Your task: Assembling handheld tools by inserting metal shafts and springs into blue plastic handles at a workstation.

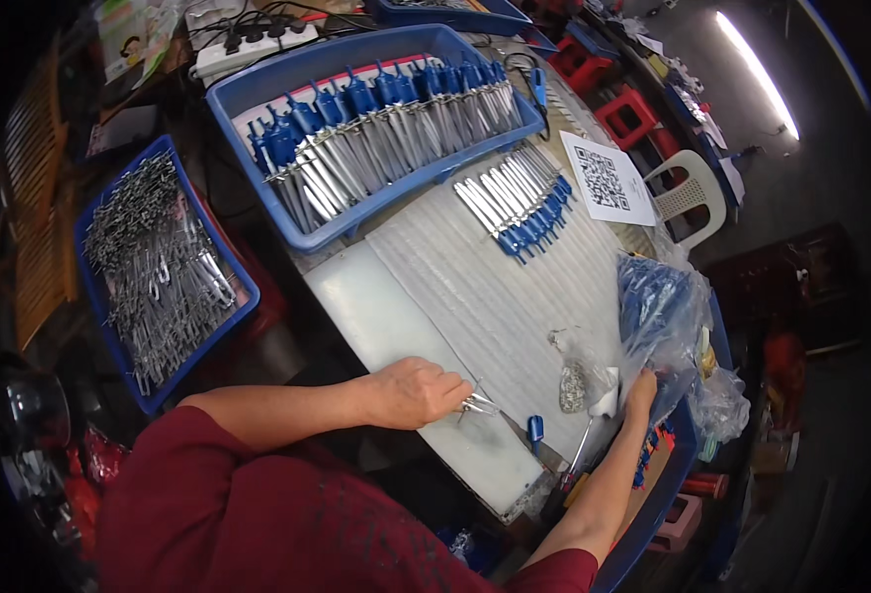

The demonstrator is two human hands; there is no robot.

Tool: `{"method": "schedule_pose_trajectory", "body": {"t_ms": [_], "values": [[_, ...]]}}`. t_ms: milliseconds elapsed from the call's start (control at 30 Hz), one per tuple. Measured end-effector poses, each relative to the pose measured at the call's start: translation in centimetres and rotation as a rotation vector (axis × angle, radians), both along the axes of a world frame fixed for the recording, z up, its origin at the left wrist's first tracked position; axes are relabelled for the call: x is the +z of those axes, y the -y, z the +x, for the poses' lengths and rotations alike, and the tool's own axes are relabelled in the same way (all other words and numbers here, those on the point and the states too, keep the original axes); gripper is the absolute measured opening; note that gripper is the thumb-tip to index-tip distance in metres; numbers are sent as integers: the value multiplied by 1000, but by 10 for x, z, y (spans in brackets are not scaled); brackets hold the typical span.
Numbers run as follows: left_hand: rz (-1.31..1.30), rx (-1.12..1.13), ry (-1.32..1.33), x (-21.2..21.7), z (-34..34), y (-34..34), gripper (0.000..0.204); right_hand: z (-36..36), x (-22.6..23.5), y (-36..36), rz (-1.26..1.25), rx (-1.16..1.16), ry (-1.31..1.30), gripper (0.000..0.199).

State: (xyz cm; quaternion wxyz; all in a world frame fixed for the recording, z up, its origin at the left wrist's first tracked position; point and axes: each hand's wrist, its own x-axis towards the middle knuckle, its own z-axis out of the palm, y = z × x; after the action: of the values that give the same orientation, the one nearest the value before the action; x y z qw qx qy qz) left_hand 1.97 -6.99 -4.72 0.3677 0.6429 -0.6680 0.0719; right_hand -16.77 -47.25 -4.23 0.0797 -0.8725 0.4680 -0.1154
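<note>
My left hand (418, 393) is closed around a few thin silver metal pieces (478, 403), whose ends stick out past the fingers above the white board (376, 306). On the right, my right hand (641, 387) reaches to the lower edge of a clear plastic bag (661, 311) with blue parts inside. Its fingers are hidden there. Between the hands lies a small blue plastic piece (535, 429). A small clear bag of tiny metal parts (572, 385) and a screwdriver with a thin shaft (582, 445) lie near my right hand.
At the back stands a blue tray (322, 235) of silver tubes with blue ends. A smaller row of such blue-ended tubes (520, 203) lies on the foam-covered table. To the left, a blue tray (243, 306) holds metal hooks and rods. Another blue tray (686, 450) sits under my right forearm.
</note>
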Motion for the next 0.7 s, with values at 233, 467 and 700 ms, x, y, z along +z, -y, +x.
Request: {"method": "schedule_pose_trajectory", "body": {"t_ms": [233,467,700], "values": [[-3,17,16,1,3,0,12,10,23,-24,-196,-62,-8,35],[-21,29,25,-3,-1,-3,13,2,16,-20,-154,2,105,38],[-37,-27,-34,-3,0,1,16,-28,-1,13,-138,-183,292,37]]}}
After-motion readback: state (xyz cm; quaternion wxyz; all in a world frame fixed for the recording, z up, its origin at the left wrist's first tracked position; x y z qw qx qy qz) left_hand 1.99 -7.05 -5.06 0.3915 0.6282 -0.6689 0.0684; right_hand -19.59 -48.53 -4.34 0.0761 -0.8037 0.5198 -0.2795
